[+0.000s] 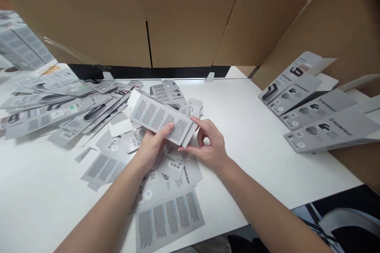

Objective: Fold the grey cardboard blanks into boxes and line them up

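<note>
A grey printed carton (160, 116), folded up into a box shape, is held tilted over the middle of the white table. My left hand (154, 142) grips its body from below, thumb lying across the text panel. At the carton's right end, my right hand (209, 138) pinches the end flap (189, 136) between thumb and forefinger. The left end of the carton stands open with a flap sticking out. Beneath both hands lie several flat unfolded cartons (169, 213), printed with text columns and barcodes.
A large fanned heap of flat cartons (68, 106) covers the table's left side. Several set-up cartons (323, 122) stand in a row at the right, against a brown cardboard wall (335, 47). More cardboard panels (184, 16) close off the back. A chair (350, 229) shows lower right.
</note>
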`<state>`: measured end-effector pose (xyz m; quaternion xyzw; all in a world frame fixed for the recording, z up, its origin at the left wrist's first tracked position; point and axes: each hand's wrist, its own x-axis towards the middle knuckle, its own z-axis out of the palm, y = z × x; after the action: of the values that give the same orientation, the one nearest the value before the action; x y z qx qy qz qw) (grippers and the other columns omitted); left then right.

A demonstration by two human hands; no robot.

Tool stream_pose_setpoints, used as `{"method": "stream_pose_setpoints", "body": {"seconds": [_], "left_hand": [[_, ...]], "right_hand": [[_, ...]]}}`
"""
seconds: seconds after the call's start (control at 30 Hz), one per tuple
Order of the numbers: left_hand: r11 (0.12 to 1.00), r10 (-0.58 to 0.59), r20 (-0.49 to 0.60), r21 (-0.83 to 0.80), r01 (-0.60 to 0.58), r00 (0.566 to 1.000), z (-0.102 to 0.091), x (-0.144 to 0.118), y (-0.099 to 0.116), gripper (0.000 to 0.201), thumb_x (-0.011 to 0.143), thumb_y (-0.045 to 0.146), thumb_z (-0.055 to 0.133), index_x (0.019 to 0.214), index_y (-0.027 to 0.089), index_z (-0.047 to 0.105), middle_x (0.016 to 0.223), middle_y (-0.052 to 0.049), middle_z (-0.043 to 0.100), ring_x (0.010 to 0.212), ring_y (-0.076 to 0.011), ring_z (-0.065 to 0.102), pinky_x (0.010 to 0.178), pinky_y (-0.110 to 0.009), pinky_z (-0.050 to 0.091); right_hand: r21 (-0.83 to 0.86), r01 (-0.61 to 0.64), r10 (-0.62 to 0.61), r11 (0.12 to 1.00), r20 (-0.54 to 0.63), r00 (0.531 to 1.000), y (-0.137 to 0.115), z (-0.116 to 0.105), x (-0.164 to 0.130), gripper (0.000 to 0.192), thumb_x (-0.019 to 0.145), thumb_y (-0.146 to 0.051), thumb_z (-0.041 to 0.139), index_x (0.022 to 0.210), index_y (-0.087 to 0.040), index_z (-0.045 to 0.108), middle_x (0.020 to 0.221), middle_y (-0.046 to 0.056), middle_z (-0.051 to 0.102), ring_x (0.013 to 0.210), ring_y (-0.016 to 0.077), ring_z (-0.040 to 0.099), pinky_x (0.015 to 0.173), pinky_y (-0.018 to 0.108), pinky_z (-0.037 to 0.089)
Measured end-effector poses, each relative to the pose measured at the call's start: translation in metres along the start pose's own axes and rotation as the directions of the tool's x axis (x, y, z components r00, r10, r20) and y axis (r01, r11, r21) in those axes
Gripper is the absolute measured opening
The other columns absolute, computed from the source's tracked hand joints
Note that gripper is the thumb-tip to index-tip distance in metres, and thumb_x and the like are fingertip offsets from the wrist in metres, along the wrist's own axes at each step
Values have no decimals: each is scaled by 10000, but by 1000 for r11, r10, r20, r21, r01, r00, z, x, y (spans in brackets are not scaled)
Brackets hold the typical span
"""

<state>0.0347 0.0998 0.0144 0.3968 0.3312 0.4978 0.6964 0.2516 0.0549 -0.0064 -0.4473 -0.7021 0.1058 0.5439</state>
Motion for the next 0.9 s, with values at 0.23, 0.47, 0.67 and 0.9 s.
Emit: {"method": "stream_pose_setpoints", "body": {"seconds": [0.23, 0.47, 0.67, 0.9], "left_hand": [[1000, -14, -20, 9, 14, 1000, -1, 0, 0, 909, 843, 630, 1079, 1598, 276, 719, 1493, -158, 854, 1437, -449, 797, 1191, -569, 702], [999, 20, -39, 26, -19, 999, 0, 2, -3, 905, 829, 644, 1083, 1576, 268, 739, 1431, -150, 875, 1415, -441, 808, 1228, -580, 676], [998, 34, -40, 53, -32, 999, -3, 2, -6, 890, 850, 633, 1071, 1584, 262, 731, 1443, -145, 872, 1395, -435, 814, 1205, -571, 684], [998, 17, -37, 60, -15, 999, 0, 0, -2, 939, 818, 664, 1077, 1595, 262, 733, 1396, -148, 884, 1381, -457, 819, 1204, -603, 685]], "right_hand": [[38, -135, 135, 990, -11, 991, -2, 3, -6, 848, 850, -609, 1112, 1544, -386, 679, 1184, 21, 770, 608, 127, 514, 558, 368, 561], [83, -127, 126, 988, 17, 992, 0, 4, -4, 808, 879, -606, 1092, 1517, -376, 653, 1200, 17, 744, 592, 112, 510, 548, 366, 561], [112, -100, 100, 989, 6, 995, -4, 2, -1, 736, 932, -544, 1066, 1533, -404, 664, 1234, 18, 714, 603, 110, 512, 543, 367, 561], [161, -162, 165, 974, -4, 986, -8, 5, -2, 748, 903, -516, 1085, 1513, -378, 676, 1257, 31, 724, 587, 100, 493, 515, 351, 535]]}}
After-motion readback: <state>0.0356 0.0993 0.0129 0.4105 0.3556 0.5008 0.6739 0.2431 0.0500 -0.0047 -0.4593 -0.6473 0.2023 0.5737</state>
